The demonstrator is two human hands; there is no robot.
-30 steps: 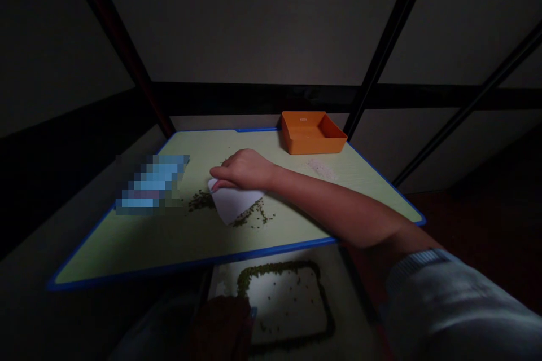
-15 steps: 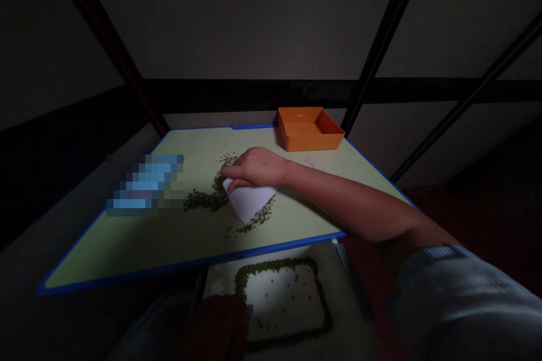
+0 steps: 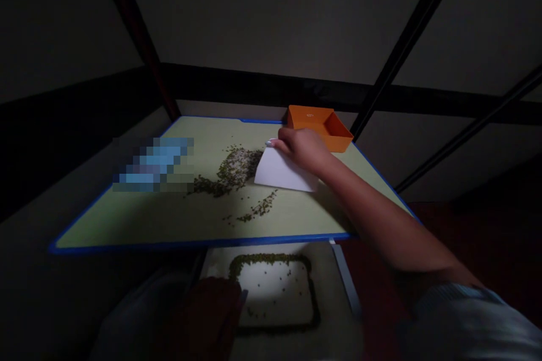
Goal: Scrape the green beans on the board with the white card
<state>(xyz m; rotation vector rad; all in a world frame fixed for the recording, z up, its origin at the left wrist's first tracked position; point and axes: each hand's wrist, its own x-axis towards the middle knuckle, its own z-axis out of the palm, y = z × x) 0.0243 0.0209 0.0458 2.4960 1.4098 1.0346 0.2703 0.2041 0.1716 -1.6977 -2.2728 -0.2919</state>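
Note:
My right hand (image 3: 302, 148) is closed on a white card (image 3: 285, 172), pinching its upper edge and holding it tilted over the table. Just left of the card lies a loose pile of small green-brown bits mixed with white grains (image 3: 239, 164). A thin trail of the same bits (image 3: 259, 207) runs in front of the card. Low in the view, in deep shadow, my left hand (image 3: 214, 307) is at the left side of a pale open drawer (image 3: 342, 304). A small bluish edge shows beside its fingers, which are too dark to make out.
The pale green tabletop (image 3: 139, 220) has a blue rim. At its back right stands an orange box (image 3: 341, 144), near my right hand. A blurred-out blue object (image 3: 154, 163) lies at the left. Inside the drawer, green bits (image 3: 271, 258) form a rounded rectangular outline.
My right hand has moved right and away with the card, lifting it off the green bits and uncovering the pile with white grains. My left hand stays low at the drawer.

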